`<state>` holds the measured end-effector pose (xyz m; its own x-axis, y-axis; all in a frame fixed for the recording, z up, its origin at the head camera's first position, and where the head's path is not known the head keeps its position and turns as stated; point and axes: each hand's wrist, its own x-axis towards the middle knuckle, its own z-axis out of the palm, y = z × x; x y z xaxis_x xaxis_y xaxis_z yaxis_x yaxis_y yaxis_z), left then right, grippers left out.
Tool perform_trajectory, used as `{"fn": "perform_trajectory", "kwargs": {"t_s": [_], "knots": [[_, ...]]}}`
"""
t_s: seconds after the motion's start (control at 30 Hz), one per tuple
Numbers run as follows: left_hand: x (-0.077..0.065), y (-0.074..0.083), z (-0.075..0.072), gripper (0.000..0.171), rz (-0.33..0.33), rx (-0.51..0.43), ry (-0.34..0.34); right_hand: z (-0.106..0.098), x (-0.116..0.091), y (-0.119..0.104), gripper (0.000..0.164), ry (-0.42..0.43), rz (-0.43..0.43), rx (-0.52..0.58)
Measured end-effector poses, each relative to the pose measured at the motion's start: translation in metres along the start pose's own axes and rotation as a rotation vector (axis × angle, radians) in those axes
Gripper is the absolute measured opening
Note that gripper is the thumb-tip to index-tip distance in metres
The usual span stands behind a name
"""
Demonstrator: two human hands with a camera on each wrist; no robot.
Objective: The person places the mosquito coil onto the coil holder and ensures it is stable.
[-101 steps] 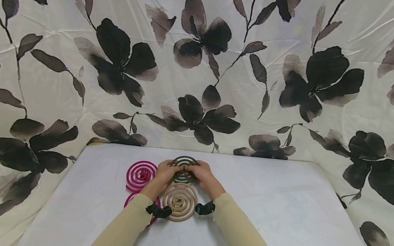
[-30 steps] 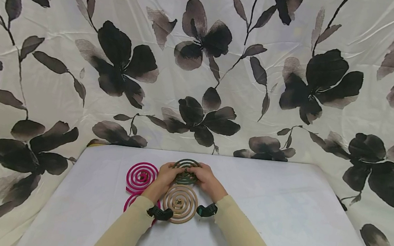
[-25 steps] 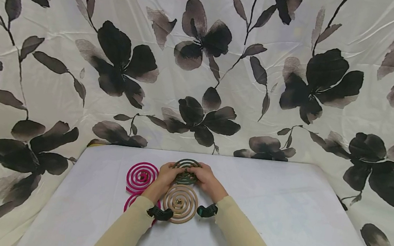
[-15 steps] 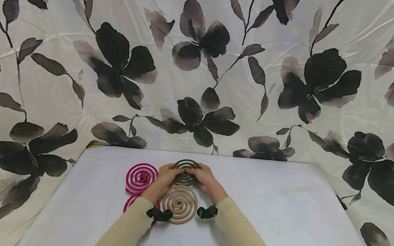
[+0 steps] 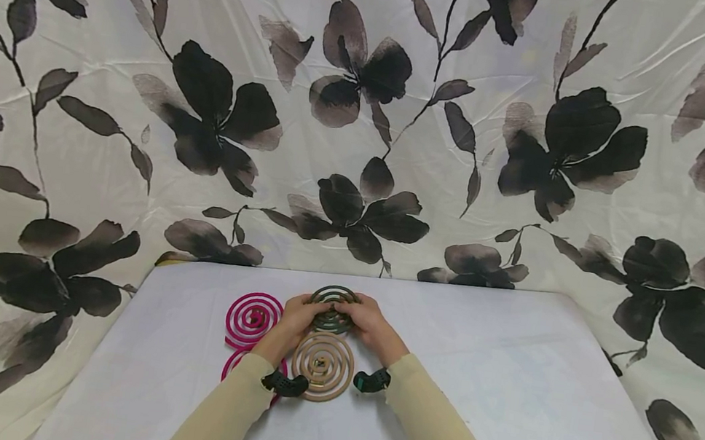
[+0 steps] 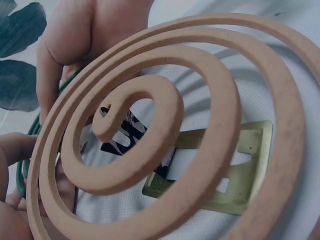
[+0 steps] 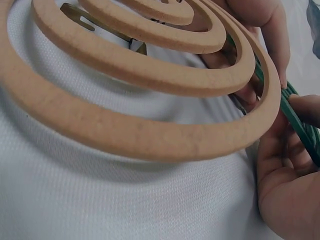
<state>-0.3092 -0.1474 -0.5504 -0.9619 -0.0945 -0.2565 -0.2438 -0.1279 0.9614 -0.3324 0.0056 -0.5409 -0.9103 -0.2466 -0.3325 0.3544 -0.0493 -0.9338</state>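
Both hands hold a dark green mosquito coil [image 5: 336, 289] near the far edge of the table. My left hand [image 5: 296, 318] grips its left side and my right hand [image 5: 371, 322] its right, the thumbs meeting over its middle. The fingers beneath are mostly hidden in the head view. Just nearer than the hands is a tan mosquito coil [image 6: 225, 115], raised above the cloth on a small gold metal stand [image 6: 260, 170]. In the right wrist view the green coil [image 7: 295, 117] shows edge-on between fingers and thumb.
Left of the left hand lies a pink mosquito coil [image 5: 237, 296], with a second pink coil [image 5: 227, 365] nearer, partly hidden by the left forearm. A white cloth covers the table [image 5: 491, 384]. Behind its far edge hangs a floral curtain [image 5: 446, 209].
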Motion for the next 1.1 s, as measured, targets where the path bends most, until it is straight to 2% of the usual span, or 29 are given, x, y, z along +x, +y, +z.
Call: {"fn": "perform_trajectory", "kwargs": {"t_s": [0.37, 0.53, 0.8, 0.93, 1.1], "knots": [[-0.0012, 0.0030, -0.0001, 0.040, -0.007, 0.034, -0.004, -0.0042, 0.0026, 0.0030, 0.045, -0.024, -0.007, 0.027], [-0.0010, 0.0035, -0.0002, 0.037, -0.004, 0.028, 0.002, -0.0005, 0.0019, 0.0033, 0.044, 0.015, -0.037, -0.026], [-0.0014, 0.0029, -0.0008, 0.039, -0.005, 0.027, 0.013, 0.0026, 0.0060, 0.0039, 0.047, 0.075, -0.006, -0.084], [-0.0008, 0.0019, -0.0009, 0.037, -0.011, 0.026, 0.014, 0.0032, 0.0057, 0.0025, 0.046, 0.067, 0.024, -0.048], [-0.0004, 0.0030, -0.0016, 0.036, -0.031, -0.008, 0.015, 0.0017, 0.0064, 0.0007, 0.039, 0.020, 0.070, 0.084]]}}
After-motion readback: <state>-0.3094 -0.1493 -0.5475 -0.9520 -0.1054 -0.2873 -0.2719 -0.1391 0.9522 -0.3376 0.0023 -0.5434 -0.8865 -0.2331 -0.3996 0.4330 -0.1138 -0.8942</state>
